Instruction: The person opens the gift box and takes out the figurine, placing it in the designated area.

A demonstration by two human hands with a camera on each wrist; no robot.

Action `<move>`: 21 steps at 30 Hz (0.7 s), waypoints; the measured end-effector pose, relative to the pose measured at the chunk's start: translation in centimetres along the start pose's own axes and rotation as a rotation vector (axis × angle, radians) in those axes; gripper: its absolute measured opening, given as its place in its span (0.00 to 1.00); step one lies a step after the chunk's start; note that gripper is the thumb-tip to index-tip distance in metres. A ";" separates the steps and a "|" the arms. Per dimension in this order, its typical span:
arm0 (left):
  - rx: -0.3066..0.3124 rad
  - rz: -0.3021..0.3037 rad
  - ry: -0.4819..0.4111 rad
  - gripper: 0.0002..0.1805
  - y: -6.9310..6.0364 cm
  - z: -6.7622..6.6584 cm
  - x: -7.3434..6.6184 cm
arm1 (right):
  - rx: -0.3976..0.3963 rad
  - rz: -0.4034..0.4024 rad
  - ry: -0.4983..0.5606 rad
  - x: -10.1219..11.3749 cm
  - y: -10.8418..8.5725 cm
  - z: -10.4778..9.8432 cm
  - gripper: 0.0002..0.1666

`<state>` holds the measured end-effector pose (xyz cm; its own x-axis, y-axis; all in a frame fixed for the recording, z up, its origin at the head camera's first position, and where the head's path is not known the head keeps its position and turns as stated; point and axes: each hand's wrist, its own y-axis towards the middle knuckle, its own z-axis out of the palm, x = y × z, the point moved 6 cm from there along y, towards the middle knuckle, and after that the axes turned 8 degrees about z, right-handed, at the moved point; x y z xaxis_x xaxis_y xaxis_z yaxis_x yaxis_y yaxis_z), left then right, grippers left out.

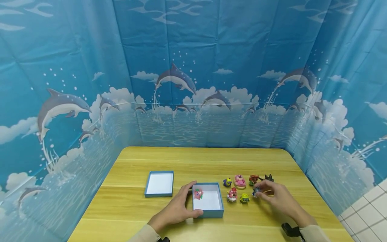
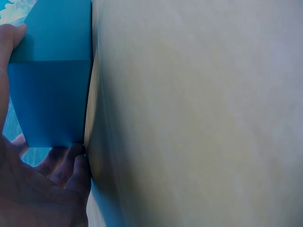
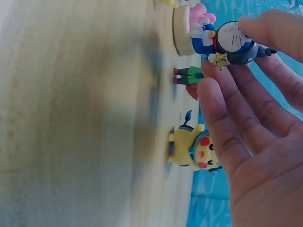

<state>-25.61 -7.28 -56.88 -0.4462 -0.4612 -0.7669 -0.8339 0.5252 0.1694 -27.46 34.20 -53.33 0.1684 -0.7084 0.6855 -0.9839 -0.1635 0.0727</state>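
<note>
My left hand grips an open blue box with a white inside, thumb on its near side and fingers round the far left corner. A pink figurine lies inside by the left wall. In the right wrist view, my right hand pinches a blue-and-white cat figurine with a gold star between thumb and fingers. That hand is just above the table, right of several figurines. Behind it in the right wrist view stand a yellow figurine with red cheeks and a green-clad one.
Left of the box lies its blue-edged lid, white inside up. Near the box's right side stand a pink figurine on a base, a red-and-white one, a yellow-green one and others. A dolphin-print curtain surrounds the wooden table.
</note>
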 end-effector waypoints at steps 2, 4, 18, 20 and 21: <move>0.001 -0.002 0.000 0.64 0.0 0.0 0.1 | 0.012 0.008 0.006 -0.3 -0.1 0.2 0.16; 0.000 -0.004 0.002 0.65 0.0 0.0 0.2 | 0.021 0.012 0.017 -0.5 -0.1 0.3 0.17; 0.000 -0.005 0.003 0.65 -0.1 -0.1 -0.3 | 0.081 -0.031 0.069 -1.6 -0.3 1.2 0.19; 0.001 -0.005 0.003 0.65 -0.1 -0.1 -0.2 | 0.087 -0.026 0.075 -1.7 -0.3 1.3 0.19; 0.001 -0.005 0.003 0.65 -0.1 -0.1 -0.2 | 0.088 -0.022 0.078 -1.7 -0.3 1.3 0.19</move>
<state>-25.47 -7.31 -56.73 -0.4433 -0.4657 -0.7659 -0.8356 0.5241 0.1649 -27.40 34.53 -55.48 0.1816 -0.6490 0.7388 -0.9701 -0.2410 0.0267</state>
